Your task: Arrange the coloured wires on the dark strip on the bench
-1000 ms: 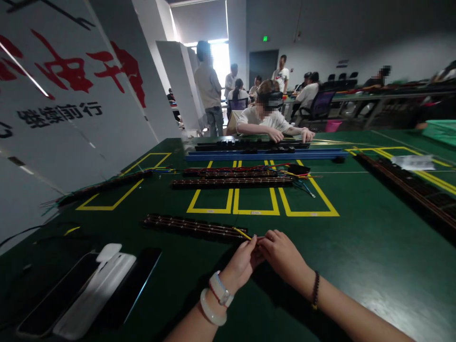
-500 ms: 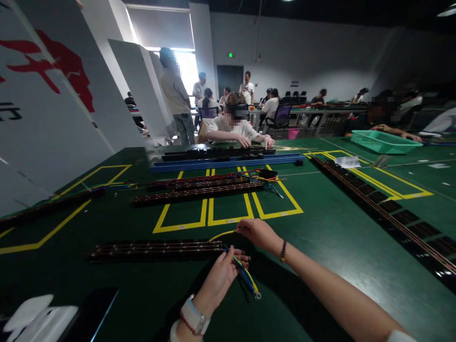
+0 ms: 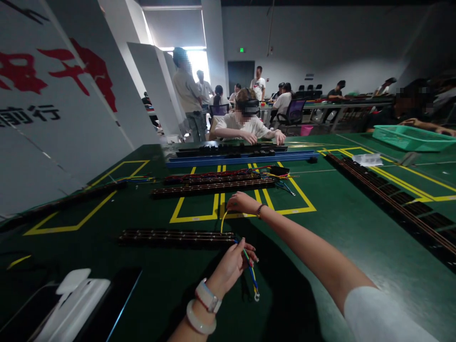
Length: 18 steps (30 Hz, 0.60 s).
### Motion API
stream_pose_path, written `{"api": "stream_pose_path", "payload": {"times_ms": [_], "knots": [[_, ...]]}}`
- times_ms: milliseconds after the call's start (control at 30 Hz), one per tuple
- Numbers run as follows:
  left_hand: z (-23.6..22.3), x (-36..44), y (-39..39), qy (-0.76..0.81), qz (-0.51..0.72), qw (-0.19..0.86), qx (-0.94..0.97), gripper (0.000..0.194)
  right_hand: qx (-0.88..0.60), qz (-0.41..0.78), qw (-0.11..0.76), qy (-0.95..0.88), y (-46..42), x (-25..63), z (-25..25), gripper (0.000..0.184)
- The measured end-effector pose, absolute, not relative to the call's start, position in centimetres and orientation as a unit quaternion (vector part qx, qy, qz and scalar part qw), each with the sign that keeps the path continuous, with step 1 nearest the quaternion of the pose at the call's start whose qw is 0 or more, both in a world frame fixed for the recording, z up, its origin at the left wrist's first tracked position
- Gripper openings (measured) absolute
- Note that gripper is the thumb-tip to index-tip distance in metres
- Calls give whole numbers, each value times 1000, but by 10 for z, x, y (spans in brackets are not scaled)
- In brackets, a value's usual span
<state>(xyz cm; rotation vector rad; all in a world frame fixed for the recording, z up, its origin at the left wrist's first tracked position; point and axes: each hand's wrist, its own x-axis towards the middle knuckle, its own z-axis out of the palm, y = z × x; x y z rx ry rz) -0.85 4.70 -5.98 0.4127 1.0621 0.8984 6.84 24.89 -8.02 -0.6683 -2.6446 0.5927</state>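
My left hand (image 3: 233, 265) is closed on a small bundle of coloured wires (image 3: 251, 275) that hang down from it, right at the end of a long dark strip (image 3: 174, 236) lying across the green table (image 3: 356, 237). My right hand (image 3: 242, 203) is stretched forward and pinches one yellow wire (image 3: 223, 221), which curves down toward the strip's right end. A watch and a pale bangle sit on my left wrist, a bead bracelet on my right.
Further dark strips (image 3: 213, 183) with coloured wires lie on yellow floor-tape boxes (image 3: 242, 209). A person opposite works on a blue rail (image 3: 242, 158). White devices (image 3: 71, 304) lie at the near left, a long strip (image 3: 392, 202) and a green basket (image 3: 409, 137) at the right. White boards stand to the left.
My right hand has drawn the yellow wire away from the bundle and farther over the table. My left hand kept the other wires near the strip's end.
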Motion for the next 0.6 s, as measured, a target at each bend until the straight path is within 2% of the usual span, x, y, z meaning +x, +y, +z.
{"api": "stream_pose_path", "payload": {"times_ms": [100, 200, 333, 500, 600], "knots": [[-59, -9, 47, 475, 417, 754, 180, 32, -247, 217, 182, -927, 247, 73, -83, 10], [-60, -9, 48, 466, 428, 759, 156, 28, -281, 226, 214, -908, 231, 93, -83, 17], [-62, -8, 49, 448, 426, 772, 148, 30, -383, 280, 261, -841, 184, 129, -73, 19], [-58, -8, 49, 423, 447, 777, 136, 33, -440, 355, 179, -805, 109, 158, -63, 32], [-57, -9, 48, 426, 436, 779, 147, 37, -430, 355, 142, -818, 79, 160, -67, 27]]}}
